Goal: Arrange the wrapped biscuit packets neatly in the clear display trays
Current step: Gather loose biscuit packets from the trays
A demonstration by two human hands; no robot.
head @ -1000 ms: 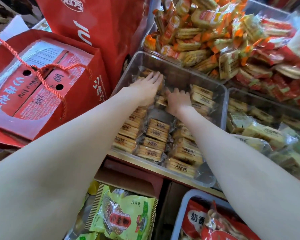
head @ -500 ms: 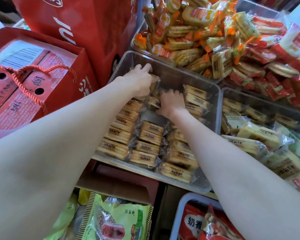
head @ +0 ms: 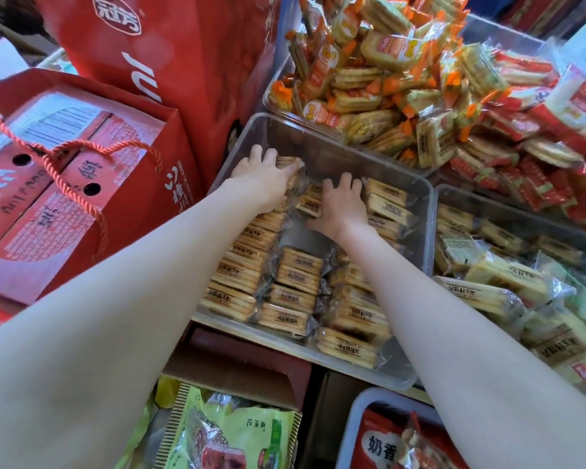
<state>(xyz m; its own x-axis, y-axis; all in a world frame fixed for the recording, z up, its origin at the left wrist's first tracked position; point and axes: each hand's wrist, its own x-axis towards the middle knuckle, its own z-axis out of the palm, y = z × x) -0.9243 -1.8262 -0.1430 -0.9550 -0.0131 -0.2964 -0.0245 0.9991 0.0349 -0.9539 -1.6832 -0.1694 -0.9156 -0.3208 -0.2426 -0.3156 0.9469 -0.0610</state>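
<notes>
A clear display tray (head: 345, 148) holds rows of tan wrapped biscuit packets (head: 298, 275) standing on edge. My left hand (head: 263, 179) is at the tray's far left corner, fingers curled over the last biscuit packet (head: 290, 163) of the left row. My right hand (head: 342, 206) lies at the far end of the middle row, fingers curled down onto a packet (head: 310, 201) there. A bare patch of tray floor (head: 293, 235) shows just behind my right wrist. My forearms hide parts of the left and right rows.
A second clear tray (head: 487, 203) of mixed packets adjoins on the right. Behind is a tray heaped with orange-wrapped biscuits (head: 369, 96) and red packets (head: 528, 177). Red gift boxes (head: 82, 184) stand on the left. Green snack bags (head: 237, 438) lie below.
My left hand's fingers went from straight to curled over the far corner packet. My right hand stayed at the middle row's far end. The view shifted slightly.
</notes>
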